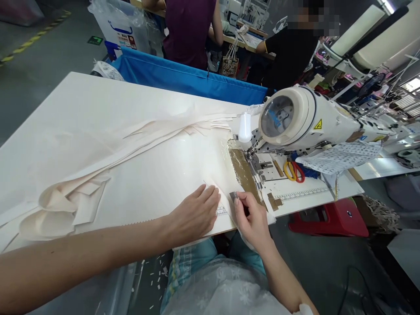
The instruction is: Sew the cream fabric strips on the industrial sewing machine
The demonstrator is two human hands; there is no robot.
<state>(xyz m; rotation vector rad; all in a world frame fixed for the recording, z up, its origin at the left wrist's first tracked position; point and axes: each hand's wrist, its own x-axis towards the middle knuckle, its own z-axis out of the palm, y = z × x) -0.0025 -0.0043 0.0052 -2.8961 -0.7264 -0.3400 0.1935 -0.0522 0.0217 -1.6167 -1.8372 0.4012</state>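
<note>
My left hand (198, 210) lies flat on cream fabric near the front edge of the white table (157, 183), its fingers stretched out and close together. Beside it, my right hand (252, 216) pinches a small dark grey piece (233, 196) between thumb and fingers, over the edge of the cream fabric (226, 194). That piece looks like a label, though its face cannot be read. Printed ruler marks (222, 211) show between the hands. The sewing machine (288, 116) stands just beyond my right hand, with its presser foot (251, 153) bare of fabric.
Long cream fabric strips (131, 148) lie across the table, looped at the left. Right of the needle are yellow-and-red scissors (293, 170) and a wooden-handled tool (277, 167). A blue cloth trough (183, 78) borders the far side. A red stool (328, 218) stands right. Two people sit beyond.
</note>
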